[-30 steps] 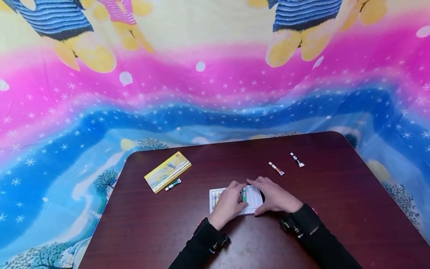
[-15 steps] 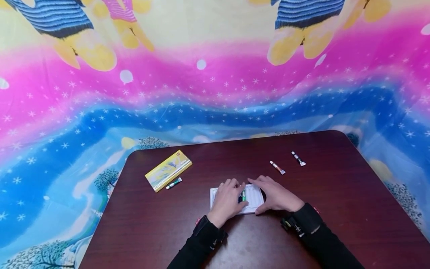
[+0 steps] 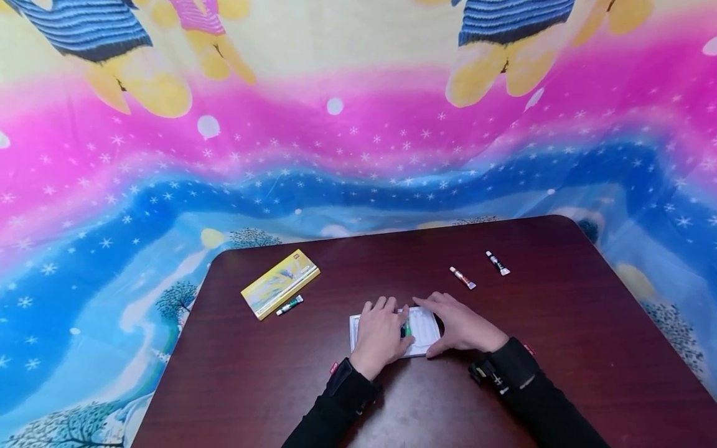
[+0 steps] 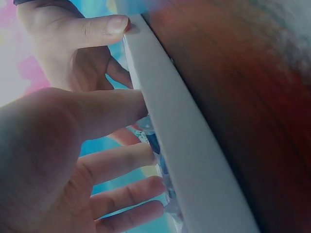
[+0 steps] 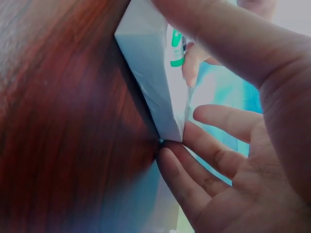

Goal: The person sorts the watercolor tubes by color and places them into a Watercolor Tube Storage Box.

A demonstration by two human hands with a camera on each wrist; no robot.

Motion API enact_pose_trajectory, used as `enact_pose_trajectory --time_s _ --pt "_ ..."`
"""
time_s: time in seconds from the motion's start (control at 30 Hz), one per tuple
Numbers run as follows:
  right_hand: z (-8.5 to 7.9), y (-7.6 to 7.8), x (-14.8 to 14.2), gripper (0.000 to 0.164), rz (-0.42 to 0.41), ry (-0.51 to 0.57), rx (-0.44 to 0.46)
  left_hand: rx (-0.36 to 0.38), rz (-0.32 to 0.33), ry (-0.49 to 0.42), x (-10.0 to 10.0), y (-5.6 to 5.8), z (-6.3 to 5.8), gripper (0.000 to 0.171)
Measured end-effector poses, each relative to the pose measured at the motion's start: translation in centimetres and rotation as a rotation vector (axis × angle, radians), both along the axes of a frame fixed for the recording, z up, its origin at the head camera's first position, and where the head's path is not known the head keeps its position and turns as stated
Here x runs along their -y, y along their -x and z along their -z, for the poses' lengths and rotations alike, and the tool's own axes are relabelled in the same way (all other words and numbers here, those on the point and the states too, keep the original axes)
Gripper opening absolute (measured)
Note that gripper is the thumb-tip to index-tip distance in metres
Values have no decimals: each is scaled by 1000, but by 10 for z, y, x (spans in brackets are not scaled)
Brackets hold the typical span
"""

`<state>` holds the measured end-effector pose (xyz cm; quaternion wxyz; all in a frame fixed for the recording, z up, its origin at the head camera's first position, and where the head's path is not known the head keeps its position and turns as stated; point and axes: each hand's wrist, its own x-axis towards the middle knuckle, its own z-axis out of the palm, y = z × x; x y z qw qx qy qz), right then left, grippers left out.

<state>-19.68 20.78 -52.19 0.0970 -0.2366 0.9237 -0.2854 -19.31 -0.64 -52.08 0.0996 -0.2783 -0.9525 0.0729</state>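
Near the middle of the table, a white plastic tray (image 3: 424, 330) holds paint tubes, mostly covered by my left hand (image 3: 379, 336). The left fingers (image 4: 124, 194) lie fairly straight and spread on the tubes; the thumb is at the tray's near side. A green-banded paint tube (image 5: 177, 51) shows in the tray beside them. My right hand (image 3: 462, 326) holds the tray's right end, thumb at the near side and fingers at the far corner. The tray's right part shows bare compartments.
A yellow box (image 3: 280, 284) lies at the back left, with a green paint tube (image 3: 289, 305) beside it. A reddish paint tube (image 3: 462, 278) and a black paint tube (image 3: 497, 263) lie at the back right. A printed cloth (image 3: 358, 137) hangs behind the table (image 3: 224, 386).
My left hand has shifted slightly left and flattened over the tubes, covering more of them. My right hand stays at the tray's right end.
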Motion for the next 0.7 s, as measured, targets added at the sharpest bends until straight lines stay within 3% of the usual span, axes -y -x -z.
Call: enact_pose_trajectory --time_s 0.2,0.43,0.57,0.7 --pt "0 0 0 102 -1 4 10 -3 13 -4 2 1 1 60" --pt "-2 0 -2 103 5 -14 0 197 17 -233 16 12 -7 59" --pt "-1 -1 -1 104 24 -26 14 212 -72 -359 47 27 -14 49" --pt "-1 -2 1 105 18 -22 20 183 -260 -446 105 38 -23 42"
